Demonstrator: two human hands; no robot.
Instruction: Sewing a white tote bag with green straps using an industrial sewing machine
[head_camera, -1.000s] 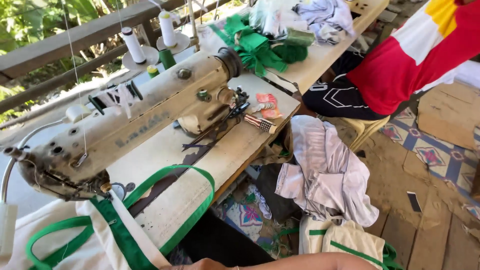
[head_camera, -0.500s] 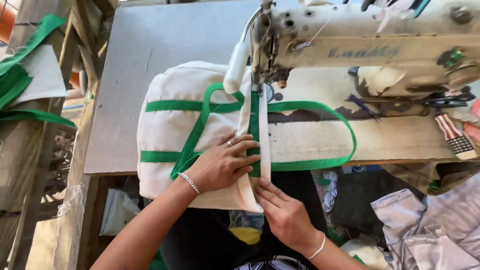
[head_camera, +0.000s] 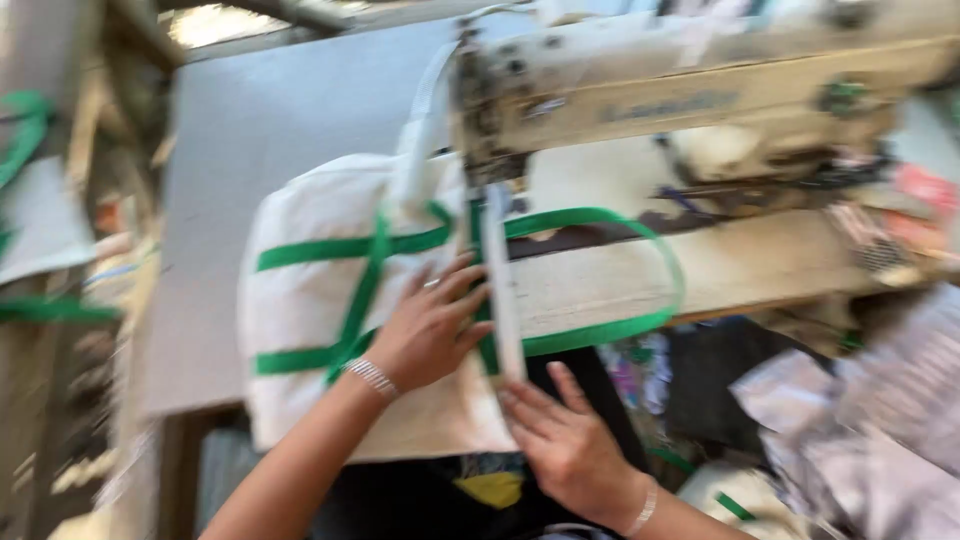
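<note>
A white fabric bag with green webbing straps (head_camera: 330, 300) is being fed under the needle head of a beige industrial sewing machine (head_camera: 640, 95), lying on the grey worktop (head_camera: 260, 130). The left hand (head_camera: 430, 325) is pressed flat, fingers spread; the right hand (head_camera: 565, 440) is laid open at the white edge strip (head_camera: 503, 300) (picture blurred). Steady, straight guidance is judged necessary for the next stretch of seam.

No packages, labels, signs or screens clearly visible.

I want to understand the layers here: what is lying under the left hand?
Under the left hand lies the white cloth bag with green straps, on the grey table. The cloth beneath the palm is covered.
</note>
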